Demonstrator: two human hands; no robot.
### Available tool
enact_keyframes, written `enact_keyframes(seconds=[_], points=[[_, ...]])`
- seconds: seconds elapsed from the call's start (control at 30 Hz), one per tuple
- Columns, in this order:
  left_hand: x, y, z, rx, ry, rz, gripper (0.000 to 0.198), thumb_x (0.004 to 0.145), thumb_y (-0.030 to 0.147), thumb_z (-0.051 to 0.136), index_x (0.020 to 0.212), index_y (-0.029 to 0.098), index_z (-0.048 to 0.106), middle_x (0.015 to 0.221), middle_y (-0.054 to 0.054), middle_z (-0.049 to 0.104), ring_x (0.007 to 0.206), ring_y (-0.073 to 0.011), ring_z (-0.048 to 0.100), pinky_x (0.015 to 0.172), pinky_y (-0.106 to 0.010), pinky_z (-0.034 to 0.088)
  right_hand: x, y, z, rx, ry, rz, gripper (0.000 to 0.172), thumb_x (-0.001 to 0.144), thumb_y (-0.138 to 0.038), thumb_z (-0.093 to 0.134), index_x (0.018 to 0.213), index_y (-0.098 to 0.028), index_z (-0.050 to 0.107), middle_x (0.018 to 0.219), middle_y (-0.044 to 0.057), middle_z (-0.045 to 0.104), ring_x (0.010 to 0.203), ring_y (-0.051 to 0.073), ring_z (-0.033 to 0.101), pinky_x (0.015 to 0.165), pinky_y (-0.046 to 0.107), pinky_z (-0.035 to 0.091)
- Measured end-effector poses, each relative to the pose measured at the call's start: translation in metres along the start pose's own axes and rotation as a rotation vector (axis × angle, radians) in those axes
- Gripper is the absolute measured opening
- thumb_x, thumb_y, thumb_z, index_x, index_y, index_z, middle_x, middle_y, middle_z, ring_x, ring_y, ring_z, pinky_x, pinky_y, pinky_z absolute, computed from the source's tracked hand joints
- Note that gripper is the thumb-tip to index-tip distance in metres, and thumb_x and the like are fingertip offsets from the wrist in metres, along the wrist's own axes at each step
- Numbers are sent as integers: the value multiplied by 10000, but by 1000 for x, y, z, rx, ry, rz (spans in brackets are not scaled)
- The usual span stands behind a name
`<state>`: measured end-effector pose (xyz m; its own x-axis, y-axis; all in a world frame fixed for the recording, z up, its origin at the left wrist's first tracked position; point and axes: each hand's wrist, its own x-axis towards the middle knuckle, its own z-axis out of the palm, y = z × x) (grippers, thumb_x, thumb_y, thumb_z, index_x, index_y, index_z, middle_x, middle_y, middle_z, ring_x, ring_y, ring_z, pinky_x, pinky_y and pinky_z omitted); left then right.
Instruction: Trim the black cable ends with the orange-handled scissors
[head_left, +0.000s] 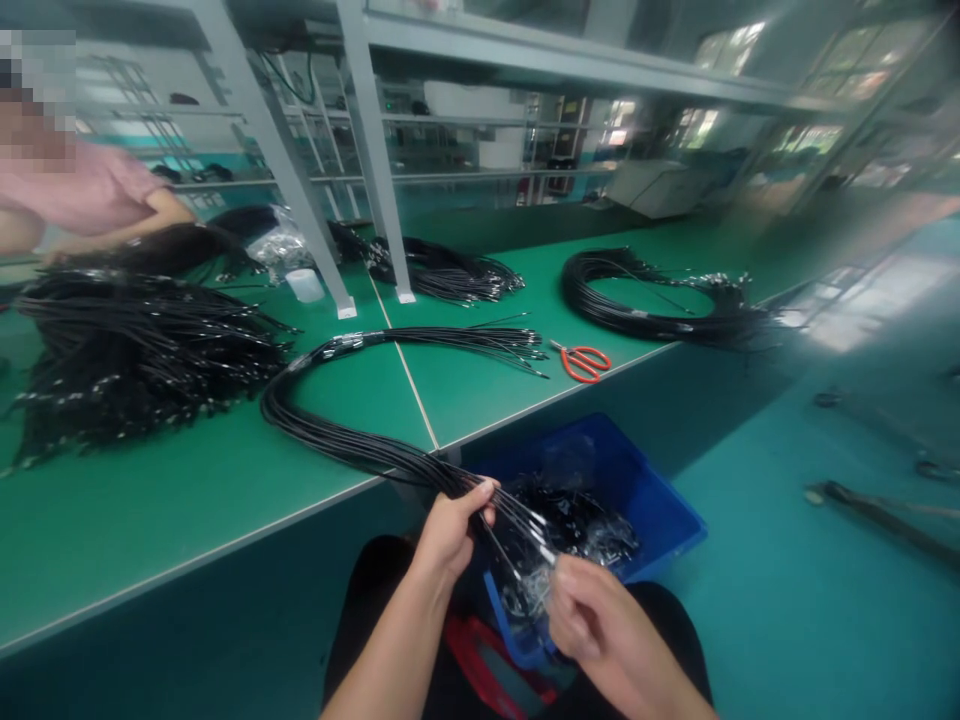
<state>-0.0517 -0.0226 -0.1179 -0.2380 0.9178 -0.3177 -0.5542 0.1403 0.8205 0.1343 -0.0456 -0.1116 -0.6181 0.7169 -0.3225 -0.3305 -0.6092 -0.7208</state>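
A bundle of black cables (pixel 337 425) curves over the green table (pixel 315 500) and off its front edge. My left hand (pixel 450 525) is wrapped round the bundle near its end, just past the edge. To the right, my right hand (pixel 589 610) is closed at the light-coloured cable tips; its fingers pinch there, partly hidden by the hand. Below both hands stands a blue bin (pixel 660 520) with black pieces and clear plastic in it.
Red-handled scissors (pixel 586 364) lie near the table edge. More cable bundles lie at the back (pixel 450 270), the right (pixel 592 300) and the left (pixel 142 350). Grey shelf posts (pixel 379 150) rise from the table. A person in pink (pixel 112 190) is at the far left.
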Motion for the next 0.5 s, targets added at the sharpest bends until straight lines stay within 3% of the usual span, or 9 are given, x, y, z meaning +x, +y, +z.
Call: enact_keyframes(seconds=[0.1,0.23,0.37,0.5], points=[[7,5,1,-19,18,5,178,618,237,762,701,92,701,451,14,565,417,-68,474,453,-186,366,-10,-4,-13,18,11,-29,284,831,-264,511,566,-191,439,481,-65,360,435,77,234,478,260,208],[8,9,4,-11,-50,-64,205,632,241,756,744,77,705,484,-5,577,432,-85,495,461,-205,390,-2,-1,-25,-2,73,-53,225,802,-286,524,604,-191,480,532,-49,413,462,86,280,486,259,221],[2,7,4,23,-16,-92,167,640,212,746,735,80,705,477,-7,592,437,-85,515,460,-189,397,14,9,-16,-134,119,-30,232,807,-351,591,689,-151,603,507,-43,448,451,77,297,455,238,173],[-4,1,0,44,72,-86,127,615,162,746,694,75,696,537,-22,635,417,-73,519,416,-171,376,22,17,1,-235,80,2,239,690,-300,742,599,-140,590,453,-54,452,429,62,301,447,229,154]])
